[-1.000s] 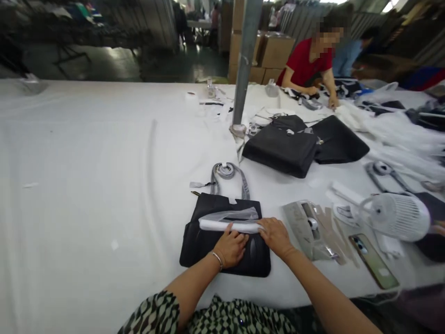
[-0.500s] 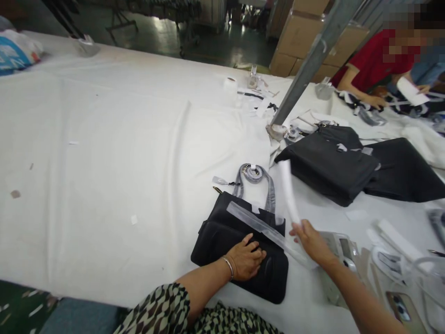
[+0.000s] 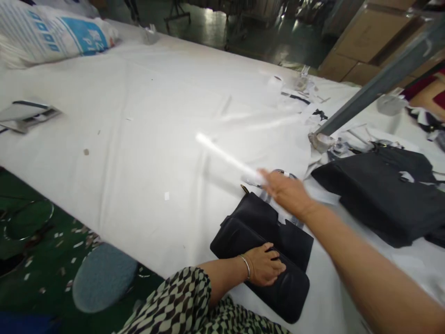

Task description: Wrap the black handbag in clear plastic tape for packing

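A small black bag (image 3: 264, 241) lies on the white table (image 3: 139, 153) close to its near edge. My left hand (image 3: 266, 265) rests on the bag's lower flap with its fingers curled down onto it. My right hand (image 3: 287, 191) reaches out to the left above the bag and grips one end of a white rolled paper (image 3: 225, 158), which sticks out to the upper left and is smeared by motion. The bag's grey strap (image 3: 281, 174) peeks out behind that hand.
Larger black bags (image 3: 378, 190) lie at the right. A slanted metal post (image 3: 378, 81) meets the table near them. A printed white sack (image 3: 52, 35) sits far left, a flat device (image 3: 28, 113) at the left edge, cardboard boxes (image 3: 368, 37) behind. A round stool (image 3: 102, 276) stands below.
My right hand has lifted the white roll off the bag and swung it across to the left. The view has turned left. My left hand stays on the bag.
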Demonstrator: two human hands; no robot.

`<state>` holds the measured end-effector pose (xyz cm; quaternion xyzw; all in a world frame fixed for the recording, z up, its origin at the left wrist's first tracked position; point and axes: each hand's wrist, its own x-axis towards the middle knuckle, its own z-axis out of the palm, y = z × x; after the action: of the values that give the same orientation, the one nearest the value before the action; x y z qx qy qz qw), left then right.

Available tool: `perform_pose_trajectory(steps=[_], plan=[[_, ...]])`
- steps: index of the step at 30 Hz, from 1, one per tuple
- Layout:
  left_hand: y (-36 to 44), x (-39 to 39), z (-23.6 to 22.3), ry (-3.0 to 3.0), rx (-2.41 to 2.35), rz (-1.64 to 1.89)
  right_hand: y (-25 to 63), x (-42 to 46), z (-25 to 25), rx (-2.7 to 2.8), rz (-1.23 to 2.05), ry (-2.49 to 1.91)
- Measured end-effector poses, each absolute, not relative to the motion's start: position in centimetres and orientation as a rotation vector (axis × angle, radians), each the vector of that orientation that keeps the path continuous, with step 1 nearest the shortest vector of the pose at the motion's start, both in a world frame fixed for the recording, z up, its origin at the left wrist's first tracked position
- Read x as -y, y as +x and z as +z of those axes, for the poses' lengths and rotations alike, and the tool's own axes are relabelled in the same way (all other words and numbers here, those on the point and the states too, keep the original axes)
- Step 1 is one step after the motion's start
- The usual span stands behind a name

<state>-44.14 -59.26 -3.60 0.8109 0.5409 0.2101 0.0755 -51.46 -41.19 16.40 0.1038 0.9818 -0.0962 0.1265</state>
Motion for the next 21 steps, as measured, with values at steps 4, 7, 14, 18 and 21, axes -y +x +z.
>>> perform_pose_trajectory(steps=[4,7,14,18,21], plan=[[-44.2,59.2,-3.9,2.445,-1.6,0.671,-48.1,46.3,5.1,-2.706,-0.401,0.159],[-44.2,59.3,-4.1,2.439,-1.578,0.66,-44.7,46.1,1.8,-2.772,-0.432,0.326],[-43.7,59.4,-5.2,2.48,-1.556,0.668,-39.3,44.9,1.4,-2.693,-0.496,0.462],[-43.6,59.5,-5.3,2.51,-1.573,0.736,-38.5,45.1,0.2,-2.548,-0.862,0.541],[-43.6,59.6,-5.3,2.528,-1.592,0.751,-38.8,44.9,0.3,-2.444,-0.942,0.511]])
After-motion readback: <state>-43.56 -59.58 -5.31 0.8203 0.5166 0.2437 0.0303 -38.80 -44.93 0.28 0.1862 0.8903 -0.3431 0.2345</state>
